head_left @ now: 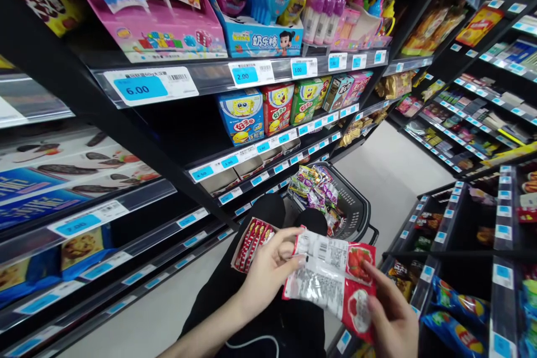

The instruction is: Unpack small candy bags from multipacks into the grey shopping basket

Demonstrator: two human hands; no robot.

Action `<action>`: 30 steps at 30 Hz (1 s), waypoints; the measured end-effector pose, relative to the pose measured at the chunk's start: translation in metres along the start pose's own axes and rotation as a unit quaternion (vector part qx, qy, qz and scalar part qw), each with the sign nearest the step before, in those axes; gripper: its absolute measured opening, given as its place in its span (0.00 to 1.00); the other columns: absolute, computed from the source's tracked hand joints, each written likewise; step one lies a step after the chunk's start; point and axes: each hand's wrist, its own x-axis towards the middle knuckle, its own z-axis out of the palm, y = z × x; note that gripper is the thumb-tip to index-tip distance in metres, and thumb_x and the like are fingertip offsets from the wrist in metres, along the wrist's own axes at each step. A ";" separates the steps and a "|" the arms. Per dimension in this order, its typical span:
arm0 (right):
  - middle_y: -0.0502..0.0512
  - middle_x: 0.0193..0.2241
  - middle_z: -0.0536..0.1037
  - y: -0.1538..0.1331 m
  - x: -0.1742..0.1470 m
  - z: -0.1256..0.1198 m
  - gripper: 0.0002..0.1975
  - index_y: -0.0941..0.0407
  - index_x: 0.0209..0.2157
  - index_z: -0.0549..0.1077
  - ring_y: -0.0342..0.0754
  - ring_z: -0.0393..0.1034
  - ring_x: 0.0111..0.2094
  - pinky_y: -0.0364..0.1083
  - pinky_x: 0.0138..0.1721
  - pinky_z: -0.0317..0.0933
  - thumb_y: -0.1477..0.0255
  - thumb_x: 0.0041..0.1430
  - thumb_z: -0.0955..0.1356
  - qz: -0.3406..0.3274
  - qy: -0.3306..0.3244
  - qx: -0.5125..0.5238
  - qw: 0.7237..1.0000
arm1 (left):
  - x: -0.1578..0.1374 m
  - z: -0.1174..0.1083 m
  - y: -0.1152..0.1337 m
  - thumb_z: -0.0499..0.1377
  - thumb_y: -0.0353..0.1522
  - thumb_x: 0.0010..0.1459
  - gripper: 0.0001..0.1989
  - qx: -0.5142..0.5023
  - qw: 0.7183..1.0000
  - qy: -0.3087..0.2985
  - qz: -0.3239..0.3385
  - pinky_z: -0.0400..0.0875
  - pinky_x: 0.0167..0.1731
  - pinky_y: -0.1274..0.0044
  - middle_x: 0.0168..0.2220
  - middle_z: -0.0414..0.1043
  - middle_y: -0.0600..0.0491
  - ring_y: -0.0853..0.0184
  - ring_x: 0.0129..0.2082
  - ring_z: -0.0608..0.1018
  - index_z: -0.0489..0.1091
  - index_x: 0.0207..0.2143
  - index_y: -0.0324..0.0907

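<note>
Both my hands hold a red and white snack packet (325,274), its printed back turned up and a strawberry picture near its right end. My left hand (268,268) pinches the packet's left edge between thumb and fingers. At the other end, my right hand (392,310) grips the red edge, thumb on top. An open box (235,257) filled with red-striped packets rests on my lap, just left of my left hand. Beyond my knees stands a dark shopping basket (356,201) with many colourful wrapped snacks (314,187) inside.
On the left, a black shelf unit carries blue price tags (151,89), toy candy boxes (264,36) and SpongeBob snack boxes (242,116). Low racks with blue snack bags (459,302) stand close on my right. Pale floor (377,162) runs between them behind the basket.
</note>
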 end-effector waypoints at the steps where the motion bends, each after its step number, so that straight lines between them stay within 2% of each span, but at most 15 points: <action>1: 0.60 0.40 0.81 0.004 0.002 0.002 0.22 0.54 0.44 0.75 0.56 0.77 0.39 0.48 0.37 0.72 0.62 0.45 0.75 0.016 0.013 -0.008 1.000 | 0.001 0.002 -0.004 0.66 0.32 0.49 0.26 -0.034 0.999 0.013 -0.013 0.70 0.31 0.78 0.25 0.76 0.56 0.66 0.29 0.78 0.67 0.52 0.41; 3: 0.55 0.35 0.82 0.012 0.005 0.005 0.30 0.52 0.50 0.69 0.52 0.78 0.32 0.46 0.33 0.72 0.66 0.44 0.76 0.051 0.019 0.005 0.999 | 0.003 0.004 -0.011 0.67 0.31 0.47 0.32 -0.086 0.995 0.034 -0.032 0.68 0.27 0.80 0.20 0.72 0.60 0.69 0.23 0.76 0.64 0.55 0.41; 5: 0.54 0.32 0.82 0.022 0.008 0.005 0.34 0.52 0.54 0.65 0.51 0.77 0.30 0.47 0.32 0.72 0.65 0.45 0.76 0.091 0.001 0.037 0.995 | 0.006 0.004 -0.016 0.68 0.32 0.45 0.28 -0.130 0.989 0.037 -0.064 0.68 0.26 0.80 0.19 0.73 0.58 0.69 0.21 0.75 0.69 0.50 0.37; 7: 0.56 0.31 0.82 0.033 0.008 0.003 0.28 0.56 0.47 0.72 0.52 0.77 0.31 0.47 0.34 0.71 0.64 0.44 0.76 0.119 -0.012 0.028 0.992 | 0.007 0.003 -0.021 0.69 0.33 0.44 0.19 -0.174 0.979 0.029 -0.100 0.70 0.27 0.78 0.21 0.75 0.52 0.68 0.22 0.76 0.75 0.39 0.34; 9: 0.58 0.30 0.82 0.041 0.006 0.001 0.19 0.59 0.34 0.77 0.53 0.76 0.31 0.47 0.34 0.71 0.62 0.42 0.76 0.121 -0.021 0.001 0.992 | 0.009 0.003 -0.024 0.69 0.33 0.43 0.13 -0.203 0.972 0.031 -0.116 0.70 0.29 0.78 0.21 0.76 0.50 0.68 0.22 0.76 0.76 0.30 0.33; 11: 0.57 0.28 0.81 0.045 0.003 0.000 0.15 0.59 0.28 0.78 0.51 0.75 0.28 0.46 0.31 0.70 0.61 0.44 0.75 0.096 -0.009 -0.027 0.995 | 0.010 0.003 -0.027 0.70 0.33 0.42 0.11 -0.209 0.970 0.036 -0.117 0.70 0.29 0.78 0.20 0.76 0.51 0.69 0.21 0.76 0.76 0.26 0.35; 13: 0.55 0.26 0.81 0.041 0.001 0.001 0.12 0.58 0.28 0.78 0.48 0.74 0.26 0.44 0.28 0.68 0.63 0.48 0.74 0.026 0.025 -0.062 0.997 | 0.013 0.002 -0.028 0.71 0.33 0.41 0.10 -0.182 0.978 0.036 -0.095 0.69 0.26 0.80 0.18 0.74 0.53 0.70 0.20 0.74 0.75 0.24 0.36; 15: 0.53 0.24 0.80 0.032 0.002 0.000 0.07 0.57 0.27 0.77 0.47 0.72 0.23 0.44 0.26 0.66 0.67 0.50 0.73 -0.121 0.026 -0.091 0.988 | 0.015 -0.002 -0.027 0.70 0.34 0.43 0.10 -0.122 0.992 0.023 -0.029 0.67 0.24 0.81 0.19 0.74 0.53 0.70 0.20 0.74 0.74 0.22 0.37; 18: 0.52 0.24 0.81 0.015 0.006 -0.006 0.02 0.53 0.29 0.78 0.48 0.74 0.22 0.47 0.27 0.65 0.70 0.53 0.72 -0.359 -0.030 -0.138 0.923 | 0.015 -0.010 -0.021 0.65 0.35 0.52 0.08 -0.006 0.986 -0.033 0.162 0.69 0.30 0.76 0.26 0.78 0.49 0.65 0.29 0.77 0.75 0.25 0.40; 21: 0.54 0.28 0.82 0.002 0.005 -0.015 0.10 0.51 0.34 0.79 0.50 0.77 0.28 0.48 0.33 0.65 0.64 0.61 0.66 -0.407 -0.024 -0.208 0.889 | 0.012 -0.018 -0.014 0.56 0.30 0.61 0.08 0.113 0.931 -0.080 0.338 0.68 0.35 0.73 0.31 0.81 0.48 0.64 0.33 0.76 0.75 0.34 0.44; 23: 0.55 0.32 0.82 -0.002 0.003 -0.019 0.14 0.51 0.35 0.79 0.49 0.77 0.32 0.46 0.35 0.66 0.60 0.62 0.64 -0.391 -0.021 -0.228 0.891 | 0.008 -0.022 -0.009 0.54 0.27 0.62 0.10 0.164 0.904 -0.093 0.385 0.68 0.34 0.74 0.36 0.81 0.48 0.66 0.32 0.75 0.75 0.38 0.45; 24: 0.56 0.34 0.82 -0.004 0.002 -0.020 0.14 0.51 0.36 0.79 0.49 0.77 0.33 0.45 0.34 0.66 0.60 0.62 0.64 -0.385 -0.030 -0.226 0.894 | 0.006 -0.023 -0.008 0.54 0.25 0.61 0.11 0.173 0.902 -0.095 0.385 0.69 0.35 0.74 0.38 0.81 0.48 0.66 0.32 0.76 0.75 0.38 0.45; 26: 0.55 0.36 0.82 -0.007 0.001 -0.019 0.11 0.51 0.35 0.79 0.48 0.77 0.34 0.44 0.34 0.67 0.63 0.61 0.66 -0.375 -0.043 -0.211 0.902 | 0.003 -0.023 -0.005 0.56 0.24 0.59 0.10 0.157 0.926 -0.096 0.330 0.70 0.37 0.75 0.41 0.80 0.47 0.65 0.35 0.78 0.75 0.36 0.44; 28: 0.54 0.34 0.82 -0.010 0.001 -0.016 0.08 0.52 0.34 0.80 0.47 0.77 0.33 0.43 0.34 0.67 0.68 0.61 0.67 -0.363 -0.036 -0.190 0.911 | 0.000 -0.019 -0.003 0.57 0.25 0.57 0.07 0.081 0.971 -0.085 0.210 0.71 0.39 0.74 0.40 0.80 0.47 0.63 0.39 0.80 0.75 0.32 0.42; 30: 0.54 0.33 0.82 -0.012 0.000 -0.011 0.08 0.52 0.33 0.80 0.48 0.77 0.33 0.44 0.33 0.67 0.71 0.60 0.67 -0.343 -0.014 -0.163 0.925 | -0.001 -0.014 -0.002 0.58 0.27 0.56 0.05 -0.024 0.995 -0.051 0.077 0.72 0.37 0.75 0.37 0.81 0.46 0.62 0.37 0.80 0.73 0.29 0.40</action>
